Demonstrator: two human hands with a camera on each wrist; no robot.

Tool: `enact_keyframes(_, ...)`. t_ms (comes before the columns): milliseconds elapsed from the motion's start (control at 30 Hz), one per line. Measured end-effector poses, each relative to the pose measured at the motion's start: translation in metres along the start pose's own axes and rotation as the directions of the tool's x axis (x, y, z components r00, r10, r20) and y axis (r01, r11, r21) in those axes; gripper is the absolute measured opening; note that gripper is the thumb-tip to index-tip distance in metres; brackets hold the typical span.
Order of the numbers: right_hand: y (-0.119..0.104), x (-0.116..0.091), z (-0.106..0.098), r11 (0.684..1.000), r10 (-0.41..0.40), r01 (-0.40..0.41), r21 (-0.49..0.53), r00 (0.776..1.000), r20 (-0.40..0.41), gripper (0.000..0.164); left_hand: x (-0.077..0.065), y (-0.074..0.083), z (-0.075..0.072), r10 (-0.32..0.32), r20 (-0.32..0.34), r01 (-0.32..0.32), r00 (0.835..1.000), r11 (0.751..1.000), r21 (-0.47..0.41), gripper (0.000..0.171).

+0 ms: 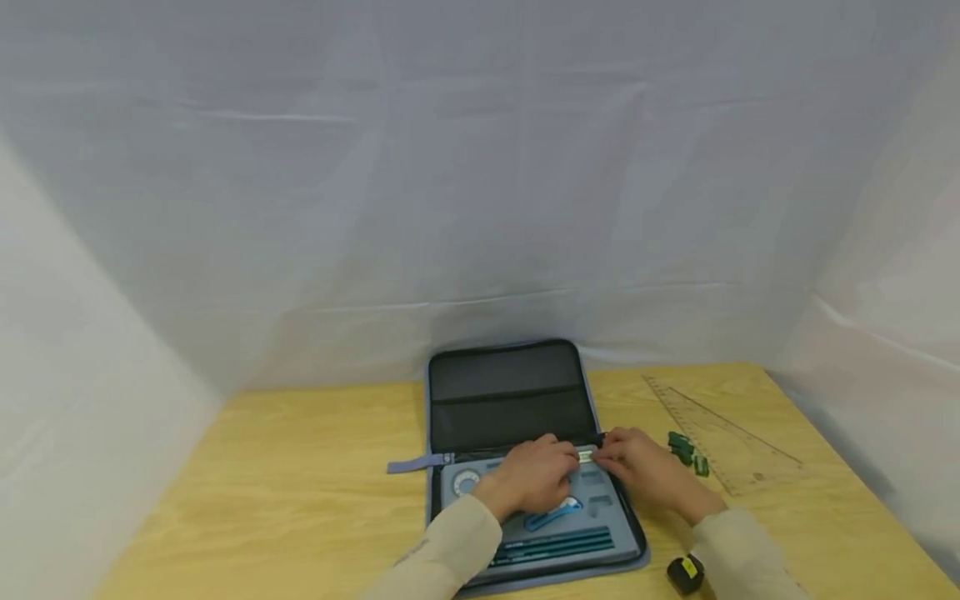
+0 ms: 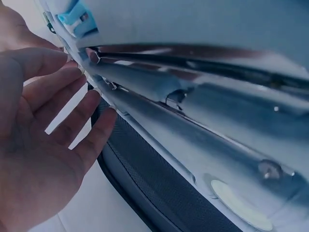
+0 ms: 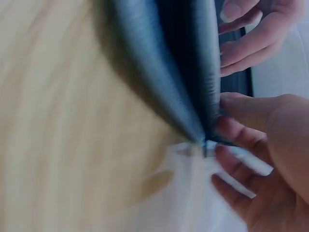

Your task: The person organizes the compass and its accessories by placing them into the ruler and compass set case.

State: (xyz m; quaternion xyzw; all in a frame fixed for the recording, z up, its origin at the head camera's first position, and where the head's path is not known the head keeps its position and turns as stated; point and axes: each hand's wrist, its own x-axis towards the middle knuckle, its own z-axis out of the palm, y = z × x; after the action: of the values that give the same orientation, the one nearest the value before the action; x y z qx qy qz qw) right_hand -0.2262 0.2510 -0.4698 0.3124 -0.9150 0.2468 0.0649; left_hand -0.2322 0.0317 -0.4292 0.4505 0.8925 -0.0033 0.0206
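Note:
An open zip case (image 1: 641, 560) holds a grey moulded tray (image 1: 624, 533). At the tray's far right corner, a small pale block (image 1: 586, 457) with green on it lies between the two hands' fingertips; its exact kind is unclear. My left hand (image 1: 536, 473) reaches over the tray, its fingertips at the block's left end. In the left wrist view its fingers (image 2: 91, 140) look extended and loosely spread. My right hand (image 1: 648, 471) pinches at the block's right end with thumb and forefinger. Dark green pencils (image 1: 555, 546), a blue tool (image 1: 553, 514) and a white ring-shaped piece (image 1: 465, 482) sit in the tray.
The case's black pocketed lid (image 1: 510, 396) leans up at the back; a lilac strap (image 1: 416, 464) sticks out left. To the right lie small green pieces (image 1: 681, 447), a clear set square (image 1: 738, 450) and a black-and-yellow tape measure (image 1: 685, 575). White sheeting (image 1: 480, 208) encloses the wooden table.

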Motion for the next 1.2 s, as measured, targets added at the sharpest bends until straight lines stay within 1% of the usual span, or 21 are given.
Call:
enact_keyframes(133, -0.009, 0.000, -0.005, 0.998, 0.018, -0.018, -0.053, 1.000, 0.015, 0.015, -0.001, -0.003, 0.000, 0.018, -0.024, -0.018, 1.000, 1.000, -0.008, 0.028)
enact_keyframes(267, -0.017, 0.001, -0.008, 0.993, 0.053, -0.052, -0.102, 0.999, 0.005, 0.015, -0.001, -0.005, 0.001, 0.031, -0.034, -0.032, 0.999, 0.999, -0.013, 0.028)
enact_keyframes(367, -0.019, -0.001, -0.006, 0.988, 0.093, -0.091, -0.123, 0.996, 0.010, 0.015, -0.001, -0.005, 0.002, 0.031, -0.039, -0.032, 0.999, 0.999, -0.018, 0.027)
enact_keyframes(433, -0.021, -0.001, -0.006, 0.986, 0.106, -0.102, -0.131, 0.994, 0.025, 0.016, -0.002, -0.004, 0.001, 0.021, -0.046, -0.021, 0.999, 1.000, -0.013, 0.027)
enact_keyframes(500, -0.022, 0.000, -0.006, 0.985, 0.122, -0.116, -0.126, 0.992, 0.041, 0.018, -0.002, -0.004, 0.000, 0.003, -0.052, -0.003, 0.999, 1.000, 0.000, 0.027)
enact_keyframes(567, -0.024, 0.000, -0.006, 0.988, 0.117, -0.111, -0.110, 0.992, 0.048, 0.019, -0.003, -0.003, -0.001, -0.006, -0.056, 0.008, 0.998, 1.000, 0.018, 0.028)
enact_keyframes(633, -0.024, 0.000, -0.005, 0.989, 0.116, -0.112, -0.094, 0.992, 0.048, 0.019, -0.005, -0.003, -0.002, -0.007, -0.065, 0.009, 0.998, 1.000, 0.028, 0.029)
enact_keyframes(700, -0.024, -0.001, -0.004, 0.990, 0.120, -0.117, -0.079, 0.992, 0.041, 0.019, -0.006, -0.004, -0.003, -0.001, -0.085, 0.002, 0.996, 1.000, 0.019, 0.031)
enact_keyframes(767, -0.024, -0.003, -0.003, 0.989, 0.131, -0.129, -0.077, 0.991, 0.022, 0.019, -0.008, -0.005, -0.004, -0.003, -0.108, 0.002, 0.994, 1.000, -0.012, 0.031)
enact_keyframes(833, -0.022, -0.005, -0.002, 0.985, 0.151, -0.151, -0.082, 0.988, -0.006, 0.020, -0.009, -0.008, -0.004, -0.020, -0.123, 0.016, 0.992, 0.999, -0.041, 0.031)
enact_keyframes(1000, -0.015, -0.013, -0.004, 0.976, 0.177, -0.188, -0.112, 0.979, -0.099, 0.022, -0.010, -0.014, -0.001, -0.059, -0.101, 0.047, 0.993, 0.992, -0.119, 0.031)
enact_keyframes(1100, -0.010, -0.019, -0.006, 0.975, 0.166, -0.184, -0.121, 0.975, -0.146, 0.023, -0.010, -0.016, 0.000, -0.061, -0.101, 0.044, 0.993, 0.986, -0.163, 0.032)
enact_keyframes(1200, -0.005, -0.025, -0.008, 0.974, 0.161, -0.186, -0.132, 0.970, -0.183, 0.023, -0.011, -0.017, -0.001, -0.065, -0.113, 0.042, 0.991, 0.981, -0.189, 0.033)
